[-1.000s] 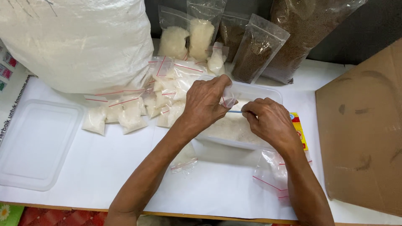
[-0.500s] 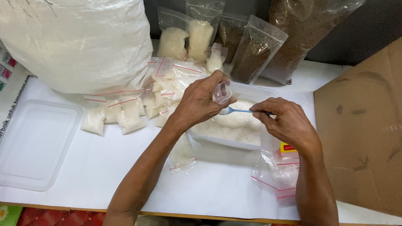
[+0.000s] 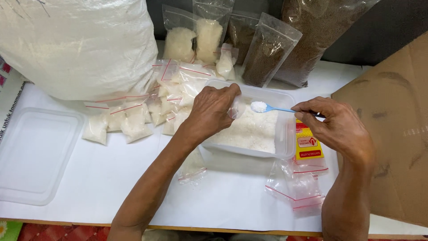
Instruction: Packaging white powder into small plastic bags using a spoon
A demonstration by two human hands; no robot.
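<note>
Hands meet over a clear plastic tub of white granules on the bench. Left hand pinches a small clear bag above the tub; right hand, grip closed, holds a blue spoon heaped with granules just beside the bag.

A single head-worn camera looks steeply down from just above the person's forearms onto the white tabletop. It faces away from the body toward the far dark wall, close enough that both hands fill mid-frame.
</note>
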